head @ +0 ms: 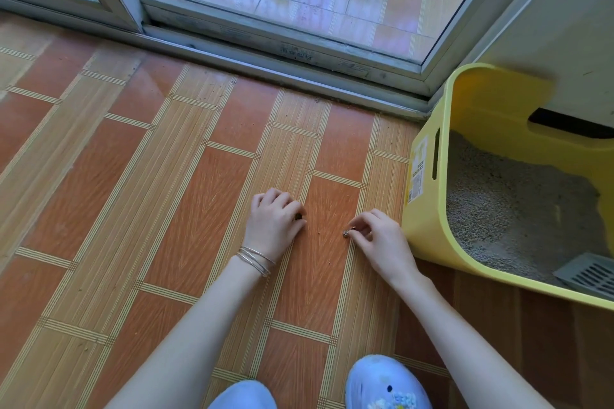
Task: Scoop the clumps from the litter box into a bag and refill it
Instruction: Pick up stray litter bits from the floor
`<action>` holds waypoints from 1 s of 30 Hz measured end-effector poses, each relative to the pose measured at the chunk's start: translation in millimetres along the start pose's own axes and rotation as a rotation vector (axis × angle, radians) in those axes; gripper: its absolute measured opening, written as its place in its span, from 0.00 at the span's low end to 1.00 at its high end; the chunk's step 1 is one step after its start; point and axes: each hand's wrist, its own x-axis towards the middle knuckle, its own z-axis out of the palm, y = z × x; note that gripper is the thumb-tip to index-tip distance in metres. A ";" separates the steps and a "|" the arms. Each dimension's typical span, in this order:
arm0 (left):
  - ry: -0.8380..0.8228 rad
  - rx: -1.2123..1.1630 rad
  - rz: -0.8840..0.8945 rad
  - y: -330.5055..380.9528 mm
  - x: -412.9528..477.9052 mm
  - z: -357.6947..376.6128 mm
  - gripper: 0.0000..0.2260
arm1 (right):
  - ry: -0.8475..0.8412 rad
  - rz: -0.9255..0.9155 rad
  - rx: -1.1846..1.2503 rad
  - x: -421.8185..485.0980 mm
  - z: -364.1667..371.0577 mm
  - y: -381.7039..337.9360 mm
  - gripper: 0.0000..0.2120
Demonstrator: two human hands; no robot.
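Observation:
A yellow litter box (428, 209) stands on the floor at the right, filled with grey litter (505, 202). A grey slotted scoop (588, 274) lies in its near corner. My right hand (378, 242) is on the tiled floor just left of the box and pinches a small dark litter clump (346, 234) between thumb and fingertips. My left hand (274, 222) is a little further left, fingers curled over the floor, with something small and dark (298, 216) at its fingertips; whether it holds it is unclear. A few crumbs lie between the hands.
A sliding glass door with a metal track (265, 60) runs across the far side of the orange tiled floor (133, 209). A wall corner rises behind the litter box. My blue shoes (382, 382) are at the bottom edge.

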 end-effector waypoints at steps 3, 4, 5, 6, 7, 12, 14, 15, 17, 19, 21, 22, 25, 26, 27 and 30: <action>0.020 -0.046 -0.008 -8.3 -2.9 -3.9 0.10 | 0.030 -0.012 0.027 -0.3 0.4 -0.6 0.02; 0.012 -0.053 0.008 -8.8 -5.2 -3.6 0.11 | 0.021 -0.020 0.014 -0.6 2.0 -1.1 0.02; -0.001 -0.054 0.029 -7.7 -7.7 -2.3 0.11 | 0.004 -0.029 -0.013 -0.8 3.9 -1.6 0.03; -0.013 -0.052 0.051 -5.1 -10.2 -0.3 0.11 | -0.013 -0.041 -0.055 -1.0 5.8 -2.3 0.04; -0.024 -0.047 0.070 -1.6 -12.5 2.1 0.11 | -0.029 -0.050 -0.102 -0.9 7.4 -3.2 0.05; -0.036 -0.037 0.066 15.2 -16.4 9.4 0.10 | -0.067 -0.074 -0.233 0.1 8.2 -7.0 0.06; -0.040 -0.035 0.053 17.8 -15.4 9.2 0.10 | -0.095 -0.056 -0.207 1.9 5.8 -7.2 0.06; -0.041 -0.036 0.050 18.3 -14.7 9.1 0.10 | -0.110 -0.034 -0.181 3.1 4.1 -7.1 0.05; -0.037 -0.028 0.051 18.3 -13.7 9.5 0.10 | -0.134 0.010 -0.152 4.6 1.1 -6.7 0.04; -0.025 -0.003 0.073 17.6 -13.2 11.4 0.09 | -0.139 0.017 -0.167 4.8 -0.1 -6.1 0.04; -0.015 0.026 0.106 16.7 -11.3 13.6 0.08 | -0.134 0.000 -0.195 4.8 -0.1 -6.3 0.03; -0.017 0.041 0.121 16.5 -9.9 14.7 0.08 | -0.130 -0.012 -0.211 5.1 -0.1 -6.6 0.03; -0.035 0.098 0.162 17.7 -5.5 16.9 0.08 | -0.112 -0.041 -0.259 7.0 -1.3 -6.4 0.03; -0.040 0.118 0.174 18.7 -4.2 17.0 0.08 | -0.108 -0.046 -0.271 7.4 -2.2 -6.0 0.03; -0.047 0.136 0.184 19.5 -3.1 16.7 0.08 | -0.105 -0.048 -0.276 7.8 -3.1 -5.6 0.03; -0.050 0.177 0.202 20.0 -0.7 16.3 0.07 | -0.087 -0.020 -0.203 8.6 -6.5 -4.2 0.04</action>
